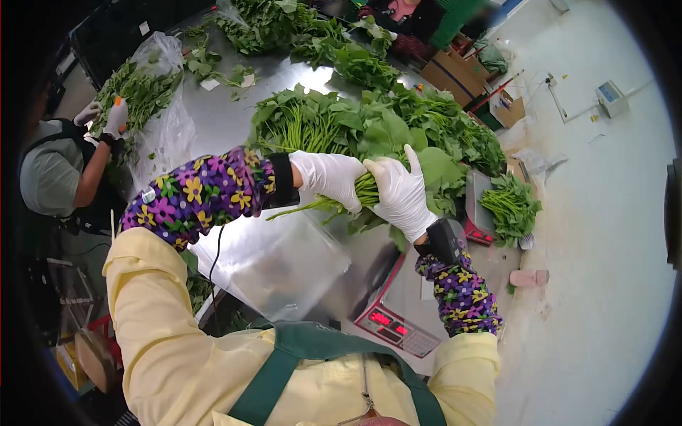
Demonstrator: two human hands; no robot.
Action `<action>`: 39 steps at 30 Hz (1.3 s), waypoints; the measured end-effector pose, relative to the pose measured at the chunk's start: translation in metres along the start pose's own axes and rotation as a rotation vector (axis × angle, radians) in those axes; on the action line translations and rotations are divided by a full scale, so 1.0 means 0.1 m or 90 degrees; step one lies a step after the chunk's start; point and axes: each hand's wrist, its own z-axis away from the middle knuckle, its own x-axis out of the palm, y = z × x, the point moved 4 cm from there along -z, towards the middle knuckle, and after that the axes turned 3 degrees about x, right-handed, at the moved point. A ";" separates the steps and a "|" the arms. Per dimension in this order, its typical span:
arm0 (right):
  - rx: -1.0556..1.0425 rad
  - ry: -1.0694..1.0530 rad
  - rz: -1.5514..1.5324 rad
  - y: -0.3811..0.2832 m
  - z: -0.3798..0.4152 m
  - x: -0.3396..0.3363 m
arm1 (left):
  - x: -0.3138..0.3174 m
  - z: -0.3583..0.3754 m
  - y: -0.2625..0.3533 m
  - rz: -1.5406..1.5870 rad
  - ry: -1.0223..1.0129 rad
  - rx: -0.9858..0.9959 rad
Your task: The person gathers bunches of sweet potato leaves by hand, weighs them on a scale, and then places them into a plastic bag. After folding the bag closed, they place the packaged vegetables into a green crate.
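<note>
A bunch of leafy greens (366,190) is held by the stems between my hands, its broad leaves pointing away from me. My left hand (330,181), in a white glove, wraps the stems from the left, and some loose stem ends stick out below it. From the right, my gloved right hand (399,195) grips the same bunch with its thumb raised along the leaves. Beyond my hands lies a heap of greens (302,124) with stems toward me. Clear plastic bags (284,266) lie flat on the metal table below my left hand.
A digital scale (398,330) with red digits sits near my right forearm. A second scale (477,206) stands at the right, beside more greens (511,206). At the left a co-worker (60,167) in white gloves handles greens. Cardboard boxes (455,74) are past the table's far right edge.
</note>
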 end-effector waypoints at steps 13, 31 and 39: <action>0.500 0.269 -0.116 0.23 1.30 -0.63 | 0.22 1.03 0.37 0.316 0.922 0.197; 0.536 0.179 -0.388 -0.12 1.79 -0.74 | 1.61 -0.62 -0.21 1.331 0.249 -0.229; 0.527 0.105 -0.396 -0.23 1.87 -0.68 | 1.66 -0.82 -0.49 1.097 0.164 -0.033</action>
